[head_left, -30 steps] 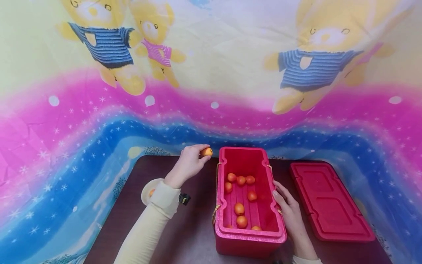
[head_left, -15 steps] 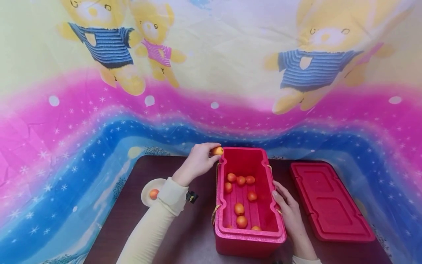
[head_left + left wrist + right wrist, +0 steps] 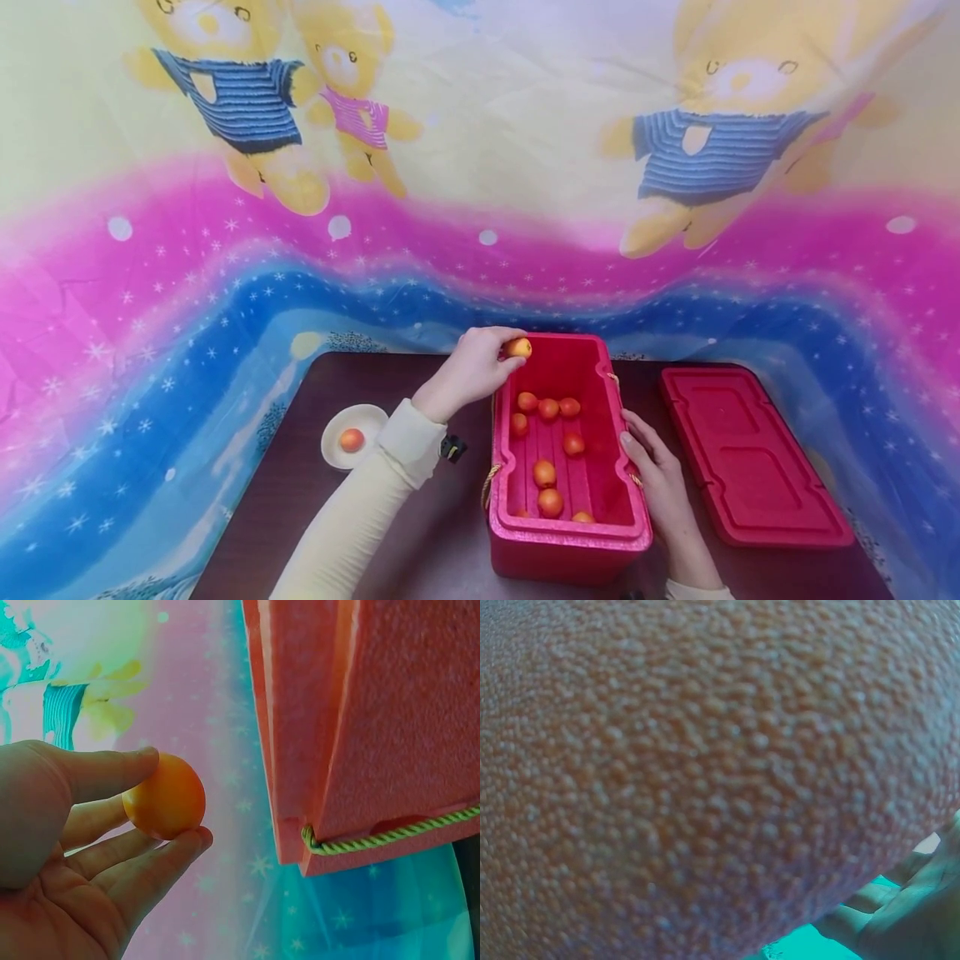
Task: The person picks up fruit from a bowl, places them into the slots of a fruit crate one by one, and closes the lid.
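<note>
In the head view my left hand (image 3: 471, 367) is over the far left rim of a red foam box (image 3: 570, 542). It pinches a small round orange fruit (image 3: 166, 796) between thumb and fingertips, as the left wrist view shows. Several similar orange fruits (image 3: 550, 502) lie scattered on the box's ribbed floor. My right hand (image 3: 660, 475) rests against the outside of the box's right wall, its fingers extended along it. Only part of that hand appears beside the box's grainy wall (image 3: 720, 780) in the right wrist view.
A cream bowl (image 3: 333, 429) holding one orange fruit (image 3: 351, 440) stands left on the dark table (image 3: 285, 508). The red lid (image 3: 757, 458) lies flat at the right. Gold cord handles (image 3: 489, 483) hang on the box's sides. A bear-print curtain (image 3: 480, 167) surrounds the table.
My left hand has carried the pinched fruit rightward, from left of the box to over its far left rim. The bowl has come into fuller view. My right hand stays in place.
</note>
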`<state>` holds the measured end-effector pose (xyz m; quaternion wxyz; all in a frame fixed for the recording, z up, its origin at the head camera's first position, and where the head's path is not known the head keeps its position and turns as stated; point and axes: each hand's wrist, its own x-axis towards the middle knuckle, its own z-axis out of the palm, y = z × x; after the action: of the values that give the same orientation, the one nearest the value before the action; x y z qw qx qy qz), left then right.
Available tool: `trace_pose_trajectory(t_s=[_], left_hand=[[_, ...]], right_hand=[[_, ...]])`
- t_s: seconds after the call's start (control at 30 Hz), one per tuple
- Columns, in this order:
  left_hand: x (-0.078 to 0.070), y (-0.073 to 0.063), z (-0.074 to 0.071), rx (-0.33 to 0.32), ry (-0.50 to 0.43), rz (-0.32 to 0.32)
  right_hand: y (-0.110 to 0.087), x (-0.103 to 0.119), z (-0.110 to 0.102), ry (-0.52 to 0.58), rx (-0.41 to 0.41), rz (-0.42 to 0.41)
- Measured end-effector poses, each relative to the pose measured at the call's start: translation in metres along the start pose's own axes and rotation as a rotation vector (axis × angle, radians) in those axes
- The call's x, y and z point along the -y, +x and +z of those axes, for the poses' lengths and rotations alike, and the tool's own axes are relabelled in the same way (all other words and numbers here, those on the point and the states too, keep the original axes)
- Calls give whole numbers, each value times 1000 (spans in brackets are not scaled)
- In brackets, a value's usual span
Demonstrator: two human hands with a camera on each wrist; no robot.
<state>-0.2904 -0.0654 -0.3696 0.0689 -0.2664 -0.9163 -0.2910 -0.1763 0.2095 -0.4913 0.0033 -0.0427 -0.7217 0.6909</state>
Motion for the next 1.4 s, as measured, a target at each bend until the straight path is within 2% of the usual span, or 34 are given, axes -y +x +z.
trace_pose_trajectory(t_s=[0.2,0.43,0.73,0.97,1.4], left_hand=[[-5,4,6,39,10,6],[-10,9,14,50,45,31],[-18,13,19,72,25,47],[-20,16,27,97,64,70],[-18,18,42,197,74,74]], right_hand=[[-1,0,1,-4,-2,-4],[-1,-1,1,-13,-3,-11],[0,-2,0,-17,-9,-9],[0,-2,1,-27,-16,-18],[1,-1,1,-32,-28,4]])
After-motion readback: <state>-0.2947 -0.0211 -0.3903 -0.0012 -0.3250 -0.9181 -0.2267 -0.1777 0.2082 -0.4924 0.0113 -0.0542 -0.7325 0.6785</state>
